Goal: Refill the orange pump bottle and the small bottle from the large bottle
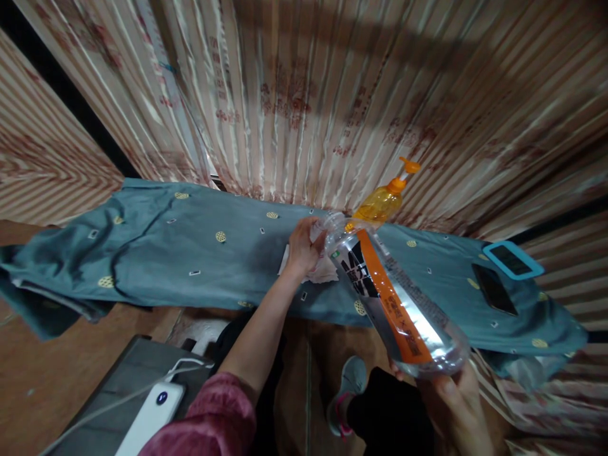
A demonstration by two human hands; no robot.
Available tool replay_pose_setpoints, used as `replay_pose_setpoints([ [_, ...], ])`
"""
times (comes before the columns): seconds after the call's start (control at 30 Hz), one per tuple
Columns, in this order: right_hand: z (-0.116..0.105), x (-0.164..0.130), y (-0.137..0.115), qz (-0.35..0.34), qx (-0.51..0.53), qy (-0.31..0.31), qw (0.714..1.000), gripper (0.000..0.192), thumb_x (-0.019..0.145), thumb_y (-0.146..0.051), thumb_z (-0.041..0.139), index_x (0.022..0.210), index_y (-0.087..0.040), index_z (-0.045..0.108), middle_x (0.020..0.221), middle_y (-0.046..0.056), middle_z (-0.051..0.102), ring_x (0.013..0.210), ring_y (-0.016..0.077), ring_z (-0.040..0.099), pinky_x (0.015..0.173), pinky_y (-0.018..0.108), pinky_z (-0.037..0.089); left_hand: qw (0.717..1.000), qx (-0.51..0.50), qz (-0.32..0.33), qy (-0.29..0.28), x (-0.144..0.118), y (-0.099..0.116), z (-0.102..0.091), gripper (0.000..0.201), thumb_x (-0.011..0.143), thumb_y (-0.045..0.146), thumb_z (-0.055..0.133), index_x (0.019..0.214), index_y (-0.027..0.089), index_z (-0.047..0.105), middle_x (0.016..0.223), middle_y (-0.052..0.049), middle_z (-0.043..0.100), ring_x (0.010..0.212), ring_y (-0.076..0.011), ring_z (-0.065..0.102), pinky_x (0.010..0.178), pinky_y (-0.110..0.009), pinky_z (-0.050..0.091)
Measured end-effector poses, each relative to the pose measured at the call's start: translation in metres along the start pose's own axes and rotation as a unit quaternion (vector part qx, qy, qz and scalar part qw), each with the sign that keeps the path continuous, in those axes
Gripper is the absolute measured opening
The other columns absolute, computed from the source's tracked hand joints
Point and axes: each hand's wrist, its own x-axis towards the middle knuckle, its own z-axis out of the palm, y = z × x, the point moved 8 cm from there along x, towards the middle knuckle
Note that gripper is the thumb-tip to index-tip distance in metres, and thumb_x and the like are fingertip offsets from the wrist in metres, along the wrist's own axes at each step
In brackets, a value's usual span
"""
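A large clear plastic bottle (pixel 394 297) with an orange, black and silver label lies tilted in front of me. Its neck points up and to the left. My right hand (pixel 451 392) is closed around the base, at the lower right. At the other end, my left hand (pixel 304 248) has its fingers curled at the bottle's neck, and its fingertips are partly hidden. Beneath that hand, a crumpled whitish tissue (pixel 323 271) rests on the cloth. Just behind the bottle's neck stands an orange pump bottle (pixel 380 202) with yellow liquid.
A grey-green cloth with pineapple prints (pixel 190 253) covers the long, narrow table. At its right end lie a dark phone (pixel 494 289) and a blue-framed device (pixel 513 259). A white power bank (pixel 154 415) with a cable sits on a grey surface (pixel 109 386). Pleated curtains (pixel 294 95) hang behind.
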Motion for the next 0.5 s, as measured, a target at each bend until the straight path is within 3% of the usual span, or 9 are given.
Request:
replay_pose_setpoints([
  [0.23, 0.0069, 0.001, -0.0022, 0.041, 0.055, 0.008, 0.998, 0.084, 0.083, -0.058, 0.069, 0.153, -0.021, 0.041, 0.087, 0.009, 0.075, 0.08, 0.0332, 0.075, 0.071, 0.048, 0.06, 1.0, 0.007, -0.007, -0.015, 0.0004, 0.0038, -0.0015, 0.027, 0.095, 0.044, 0.061, 0.104, 0.018, 0.065, 0.105, -0.01, 0.072, 0.102, -0.0259, 0.067, 0.091, -0.04, 0.053],
  [0.5, 0.0043, 0.0061, -0.0013, 0.01, 0.018, -0.004, 1.0, 0.079, 0.083, -0.061, 0.066, 0.15, -0.023, 0.046, 0.098, 0.015, 0.074, 0.075, 0.0338, 0.073, 0.065, 0.052, 0.06, 0.999, 0.02, -0.008, -0.024, 0.0015, 0.0014, 0.0, 0.023, 0.095, 0.038, 0.06, 0.104, 0.018, 0.064, 0.107, -0.01, 0.071, 0.103, -0.0256, 0.066, 0.091, -0.038, 0.052],
])
